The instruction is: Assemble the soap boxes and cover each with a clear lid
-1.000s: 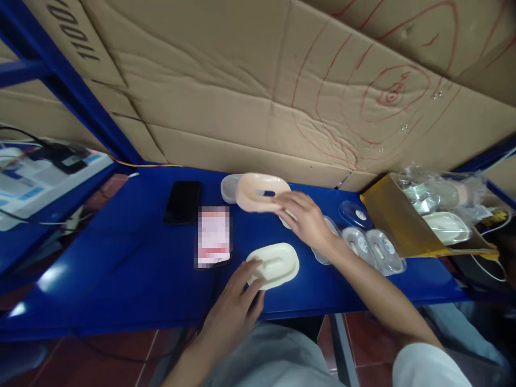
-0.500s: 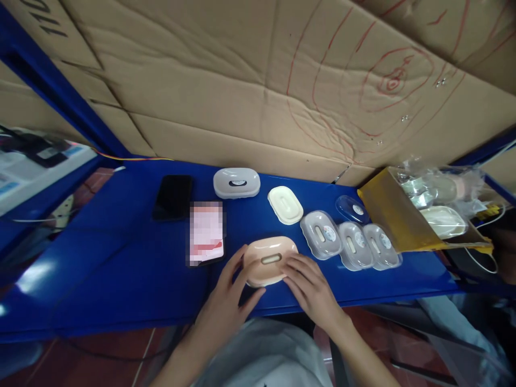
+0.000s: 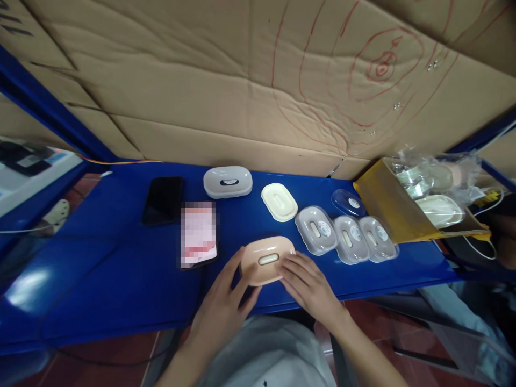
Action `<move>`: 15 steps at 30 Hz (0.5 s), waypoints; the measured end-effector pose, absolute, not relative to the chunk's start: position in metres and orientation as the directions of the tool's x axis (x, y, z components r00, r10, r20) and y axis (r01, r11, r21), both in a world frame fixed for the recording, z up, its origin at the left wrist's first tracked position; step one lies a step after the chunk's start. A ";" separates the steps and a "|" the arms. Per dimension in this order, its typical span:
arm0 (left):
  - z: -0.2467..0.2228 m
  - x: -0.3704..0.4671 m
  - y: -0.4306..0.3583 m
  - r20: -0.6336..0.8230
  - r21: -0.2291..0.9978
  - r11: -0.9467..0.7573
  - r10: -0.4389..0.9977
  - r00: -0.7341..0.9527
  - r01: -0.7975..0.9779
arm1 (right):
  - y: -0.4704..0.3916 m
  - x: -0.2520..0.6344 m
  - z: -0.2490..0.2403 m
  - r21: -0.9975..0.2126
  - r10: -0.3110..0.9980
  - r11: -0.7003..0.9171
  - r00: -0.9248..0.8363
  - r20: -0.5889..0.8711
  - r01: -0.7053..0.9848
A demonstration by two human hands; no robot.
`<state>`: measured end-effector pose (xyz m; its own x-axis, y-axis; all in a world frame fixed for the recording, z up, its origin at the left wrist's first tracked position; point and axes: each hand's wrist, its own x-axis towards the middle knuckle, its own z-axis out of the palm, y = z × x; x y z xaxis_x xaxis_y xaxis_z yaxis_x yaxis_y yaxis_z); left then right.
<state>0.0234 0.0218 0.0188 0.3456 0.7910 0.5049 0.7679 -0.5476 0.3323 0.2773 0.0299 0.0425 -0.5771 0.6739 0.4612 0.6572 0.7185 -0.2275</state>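
Note:
Between my two hands is a peach soap dish (image 3: 258, 252) with an oval slot in its middle. My left hand (image 3: 226, 295) grips its left end, thumb at the near edge and fingers along the side. On the right end, my right hand (image 3: 308, 285) has its fingers closed over the rim. A cream oval tray (image 3: 279, 202) lies flat just beyond the dish. Several grey soap dishes with clear lids, among them this nearest one (image 3: 310, 242), stand in a row to the right. Another grey dish (image 3: 213, 183) sits at the back.
A black phone (image 3: 162, 200) and a second phone with a blurred pink screen (image 3: 199, 231) lie on the blue table (image 3: 100, 279). A clear lid (image 3: 342, 199) rests beside an open cardboard box (image 3: 387, 209) of wrapped dishes. A cardboard wall (image 3: 193, 80) stands behind.
The view has shifted slightly, so the table things appear a little further left. Both hands keep their hold on the peach soap dish, which has hardly moved.

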 end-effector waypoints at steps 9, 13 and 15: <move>0.018 0.023 0.023 0.503 0.323 -0.564 0.783 0.367 0.760 | 0.116 0.403 0.102 -0.210 0.858 0.401 -0.285 0.427 0.892; 0.016 0.024 0.023 0.497 0.310 -0.558 0.785 0.370 0.770 | 0.197 0.480 0.104 -0.221 0.927 0.306 -0.237 0.290 0.926; 0.016 0.024 0.023 0.498 0.317 -0.565 0.783 0.374 0.762 | 0.225 0.499 0.099 -0.243 0.949 0.278 -0.227 0.219 0.929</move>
